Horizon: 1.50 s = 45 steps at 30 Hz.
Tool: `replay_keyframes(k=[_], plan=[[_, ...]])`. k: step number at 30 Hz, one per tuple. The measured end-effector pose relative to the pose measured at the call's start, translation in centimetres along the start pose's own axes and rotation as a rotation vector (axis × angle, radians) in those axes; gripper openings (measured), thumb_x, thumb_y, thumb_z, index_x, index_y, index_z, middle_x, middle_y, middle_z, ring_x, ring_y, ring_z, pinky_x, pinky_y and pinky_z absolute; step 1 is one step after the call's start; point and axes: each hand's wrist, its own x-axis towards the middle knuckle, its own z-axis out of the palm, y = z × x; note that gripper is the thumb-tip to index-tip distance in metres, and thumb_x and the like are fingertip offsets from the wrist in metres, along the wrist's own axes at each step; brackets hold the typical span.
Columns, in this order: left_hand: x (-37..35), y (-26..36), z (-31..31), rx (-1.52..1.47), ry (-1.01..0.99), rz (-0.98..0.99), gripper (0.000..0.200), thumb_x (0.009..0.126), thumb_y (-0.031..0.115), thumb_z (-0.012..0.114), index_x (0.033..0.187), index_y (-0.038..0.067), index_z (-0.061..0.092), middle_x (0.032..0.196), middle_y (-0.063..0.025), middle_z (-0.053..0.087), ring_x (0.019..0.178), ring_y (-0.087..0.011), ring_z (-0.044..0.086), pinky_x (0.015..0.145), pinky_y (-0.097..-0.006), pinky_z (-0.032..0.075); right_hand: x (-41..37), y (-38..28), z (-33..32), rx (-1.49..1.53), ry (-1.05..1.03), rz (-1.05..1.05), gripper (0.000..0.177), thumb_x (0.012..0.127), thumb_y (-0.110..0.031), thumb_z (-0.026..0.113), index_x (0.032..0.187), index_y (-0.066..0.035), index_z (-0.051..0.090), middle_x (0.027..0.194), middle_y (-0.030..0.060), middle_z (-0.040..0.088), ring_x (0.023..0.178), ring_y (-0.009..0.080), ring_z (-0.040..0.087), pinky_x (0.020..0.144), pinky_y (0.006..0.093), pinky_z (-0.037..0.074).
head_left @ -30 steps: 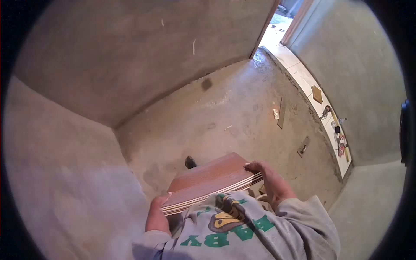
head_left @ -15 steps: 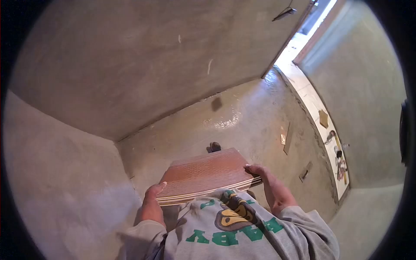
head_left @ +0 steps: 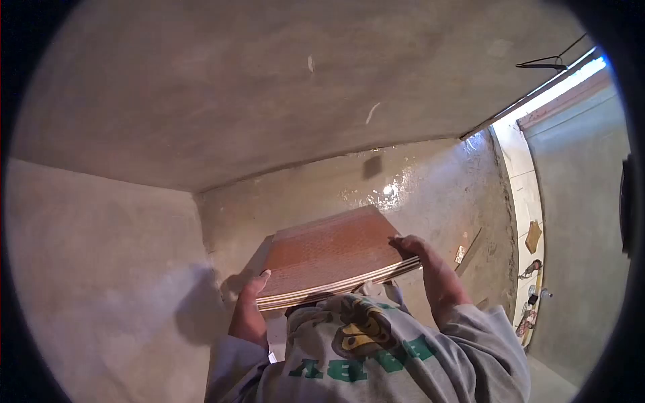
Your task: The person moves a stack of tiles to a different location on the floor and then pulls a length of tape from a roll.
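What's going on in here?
A person is holding a stack of reddish-brown tiles at waist level, left hand at one end, right hand at the other. Beyond it, the grey floor has a shiny, wet-looking patch. Small items lie on the white strip along the right-hand wall.

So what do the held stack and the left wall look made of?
Held stack: probably ceramic tiles, low sheen; reddish-brown, faintly textured faces, pale edge bands, though laminate is possible. Left wall: likely cement render, matte; mottled grey-beige surface.

Both arms lowered and bent, left hand [head_left: 254,285] and right hand [head_left: 411,247] gripping.
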Motion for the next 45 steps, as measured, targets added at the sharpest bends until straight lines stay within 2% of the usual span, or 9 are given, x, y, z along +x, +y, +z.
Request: replay_keyframes(k=[4,11,17,21,23,31,34,35,45], plan=[[12.8,-1.8,4.0,-0.333,-0.125,0.115,0.077,0.08,0.064,0.036,0.121,0.0,0.046,0.129,-0.0203,0.04,0.125,-0.0303,0.032,0.103,-0.0374,0.025,0.3,-6.0,-0.4,-0.219,0.071,-0.15,0.037,0.094,-0.028,0.037,0.117,-0.003,0.053,0.113,0.0065,0.056,0.102,0.0142,0.051,0.086,0.023,0.039],[12.6,2.1,-0.2,-0.233,0.017,0.096,0.074,0.081,0.062,0.037,0.122,0.001,0.045,0.129,-0.0188,0.041,0.124,-0.0289,0.034,0.102,-0.0371,0.025,5.2,-7.4,0.5,0.148,0.118,0.132,0.038,0.094,-0.029,0.038,0.116,-0.002,0.052,0.109,0.0024,0.056,0.095,0.0124,0.052,0.085,0.0256,0.04],[20.9,3.8,-0.7,-0.143,0.005,0.126,0.075,0.081,0.064,0.034,0.122,0.002,0.046,0.129,-0.0205,0.04,0.125,-0.0298,0.033,0.103,-0.0381,0.025,17.3,-2.5,-5.2,-0.234,-0.093,-0.104,0.042,0.095,-0.032,0.032,0.12,-0.003,0.048,0.113,0.0063,0.056,0.103,0.0153,0.051,0.089,0.029,0.039],[22.9,5.7,-2.0,0.032,0.028,0.115,0.075,0.081,0.064,0.035,0.122,0.002,0.046,0.128,-0.0188,0.041,0.125,-0.0289,0.034,0.102,-0.0377,0.025,12.0,-10.7,-2.1,-0.21,-0.058,0.058,0.039,0.094,-0.03,0.034,0.12,-0.004,0.049,0.111,0.0058,0.057,0.094,0.0144,0.055,0.082,0.0264,0.044],[26.7,4.8,-1.1,-0.1,-0.031,0.14,0.074,0.081,0.063,0.035,0.122,0.003,0.047,0.128,-0.0174,0.042,0.124,-0.0279,0.035,0.102,-0.037,0.026,10.9,-12.7,-0.1,-0.337,0.055,0.162,0.05,0.088,-0.051,0.039,0.107,-0.011,0.062,0.091,0.0046,0.063,0.074,0.0153,0.057,0.066,0.0324,0.047],[24.8,7.7,-3.2,0.034,0.055,0.123,0.071,0.082,0.062,0.036,0.12,0.004,0.048,0.127,-0.017,0.043,0.123,-0.0282,0.037,0.101,-0.037,0.028,14.1,-13.2,-0.6,-0.377,0.043,0.17,0.038,0.095,-0.025,0.032,0.118,0.0,0.049,0.112,0.0063,0.057,0.093,0.0105,0.056,0.083,0.0184,0.042],[25.5,8.0,-3.3,0.03,0.019,0.137,0.07,0.082,0.062,0.036,0.121,0.005,0.048,0.127,-0.0175,0.043,0.123,-0.0288,0.036,0.101,-0.0376,0.028,18.2,-9.9,-2.7,-0.127,-0.069,0.063,0.035,0.094,-0.026,0.036,0.111,-0.002,0.056,0.102,0.0053,0.062,0.087,0.0106,0.057,0.075,0.0194,0.044],[24.9,8.4,-3.7,0.07,0.02,0.137,0.07,0.082,0.062,0.036,0.12,0.005,0.049,0.128,-0.0174,0.043,0.123,-0.0289,0.036,0.101,-0.0376,0.028,12.1,-16.3,1.0,-0.595,0.083,0.256,0.036,0.092,-0.032,0.042,0.105,-0.005,0.061,0.094,0.003,0.063,0.08,0.0109,0.056,0.07,0.0223,0.044],[27.4,8.6,-4.3,0.096,0.012,0.105,0.069,0.081,0.061,0.038,0.123,0.007,0.047,0.13,-0.0158,0.041,0.124,-0.0292,0.035,0.101,-0.0389,0.028,17.5,-13.6,-1.9,-0.7,-0.026,0.166,0.051,0.085,-0.051,0.046,0.109,-0.009,0.06,0.089,0.0064,0.062,0.078,0.0167,0.055,0.069,0.0314,0.044]])
